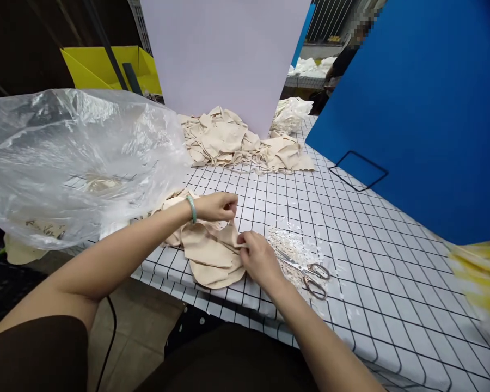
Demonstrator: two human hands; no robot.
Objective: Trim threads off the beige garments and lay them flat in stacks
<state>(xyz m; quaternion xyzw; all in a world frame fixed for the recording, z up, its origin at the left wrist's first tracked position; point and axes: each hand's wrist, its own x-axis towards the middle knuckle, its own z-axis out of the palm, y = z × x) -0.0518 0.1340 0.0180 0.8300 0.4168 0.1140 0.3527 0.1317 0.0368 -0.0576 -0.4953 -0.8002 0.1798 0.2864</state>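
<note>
Cloth (208, 253) lay at the near edge of the desk (363, 272), under both hands. Right hand (261, 260): fingers pinched its edge, probably to steady it. Left hand (217, 207): fingers closed just above a raised fold, perhaps to keep it taut; could not tell whether they gripped it. Scissors (302, 267) lay beside the right hand, presumably for easy reach. Counts: two hands, one scissors, one bag (85, 136); cloth layers overlapped, uncountable.
</note>
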